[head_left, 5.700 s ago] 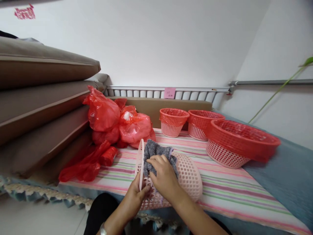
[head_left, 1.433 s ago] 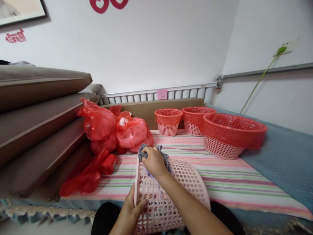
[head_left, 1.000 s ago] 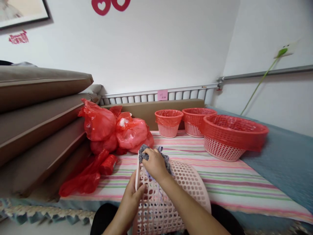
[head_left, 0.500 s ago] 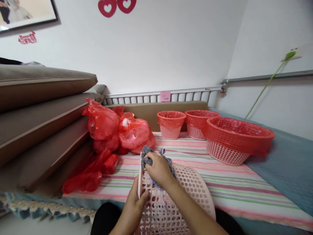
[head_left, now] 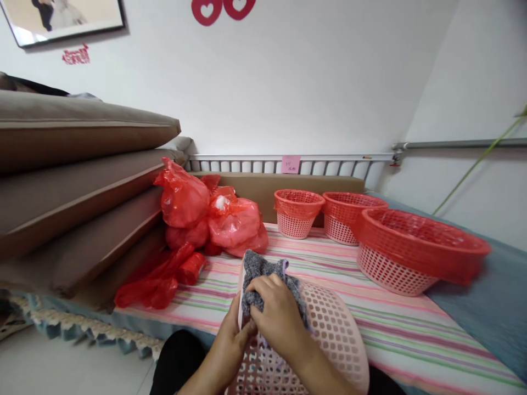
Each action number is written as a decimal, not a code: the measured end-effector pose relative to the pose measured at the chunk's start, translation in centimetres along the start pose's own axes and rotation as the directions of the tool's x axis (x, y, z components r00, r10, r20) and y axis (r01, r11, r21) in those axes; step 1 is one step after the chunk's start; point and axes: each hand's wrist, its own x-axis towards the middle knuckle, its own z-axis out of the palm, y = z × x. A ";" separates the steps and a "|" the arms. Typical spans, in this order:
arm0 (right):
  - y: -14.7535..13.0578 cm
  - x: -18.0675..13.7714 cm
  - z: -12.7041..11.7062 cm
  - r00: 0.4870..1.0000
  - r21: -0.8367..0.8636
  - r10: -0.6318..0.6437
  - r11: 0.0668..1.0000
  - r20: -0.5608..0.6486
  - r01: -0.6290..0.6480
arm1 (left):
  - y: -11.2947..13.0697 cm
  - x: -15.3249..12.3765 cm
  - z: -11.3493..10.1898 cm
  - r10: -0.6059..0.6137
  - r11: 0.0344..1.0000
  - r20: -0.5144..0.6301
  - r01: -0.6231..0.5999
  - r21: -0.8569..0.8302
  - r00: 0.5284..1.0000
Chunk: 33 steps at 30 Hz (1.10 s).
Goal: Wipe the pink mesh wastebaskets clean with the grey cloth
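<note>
A pale pink perforated plastic basket (head_left: 335, 323) lies tipped on its side at the front, over my lap. My left hand (head_left: 230, 343) grips its rim on the left, thumb on the outer wall and the other fingers hidden behind. Pressed against the wall near that rim is a grey cloth (head_left: 261, 269) with a lilac edge. My right hand (head_left: 275, 310) is closed on the cloth, close to my left thumb.
Three pink baskets lined with red bags, one of them large (head_left: 395, 269), stand at right on a striped sheet (head_left: 403, 329). Filled red plastic bags (head_left: 236, 225) and a roll of red bags (head_left: 191, 269) lie left. Beyond them are stacked cushions (head_left: 82, 181).
My right hand and the cloth have slid down along the rim toward my left hand. The view has turned slightly left, shifting the surroundings right.
</note>
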 end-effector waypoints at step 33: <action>0.9 1.8 1.6 0.997 0.073 -0.018 0.997 -0.069 0.023 | -1.0 1.4 -0.5 -0.083 0.978 0.039 0.089 -0.190 0.996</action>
